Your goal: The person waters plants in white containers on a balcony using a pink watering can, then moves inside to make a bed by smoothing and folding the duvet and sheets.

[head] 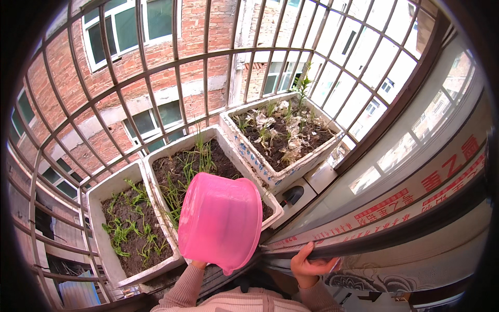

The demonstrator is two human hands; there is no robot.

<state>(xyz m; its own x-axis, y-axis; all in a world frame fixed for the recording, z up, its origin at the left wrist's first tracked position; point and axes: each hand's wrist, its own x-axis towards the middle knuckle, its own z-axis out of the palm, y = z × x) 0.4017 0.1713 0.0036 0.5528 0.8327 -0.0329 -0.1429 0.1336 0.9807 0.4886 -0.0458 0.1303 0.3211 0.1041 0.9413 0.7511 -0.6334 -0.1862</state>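
Note:
A translucent pink plastic basin (pixel 220 224) is tipped on its side over the middle foam planter box (pixel 224 136), its rim towards the right. My left hand (pixel 199 264) holds the basin from beneath; most of that hand is hidden behind it. Soil and thin green onion-like shoots (pixel 199 156) show around the basin. My right hand (pixel 310 267) grips the dark-edged frame of the window sash (pixel 351 238), thumb and fingers on either side. To the left of the basin, a second foam box (pixel 95 206) holds soil with leafy green seedlings (pixel 134 230).
A third foam box (pixel 253 152) at the back right holds soil, dry pale leaves and a taller green plant (pixel 303 87). Metal security bars (pixel 177 97) enclose the ledge. A black-handled tool (pixel 292 195) lies beside the boxes. Patterned curtain fabric (pixel 370 277) hangs at the lower right.

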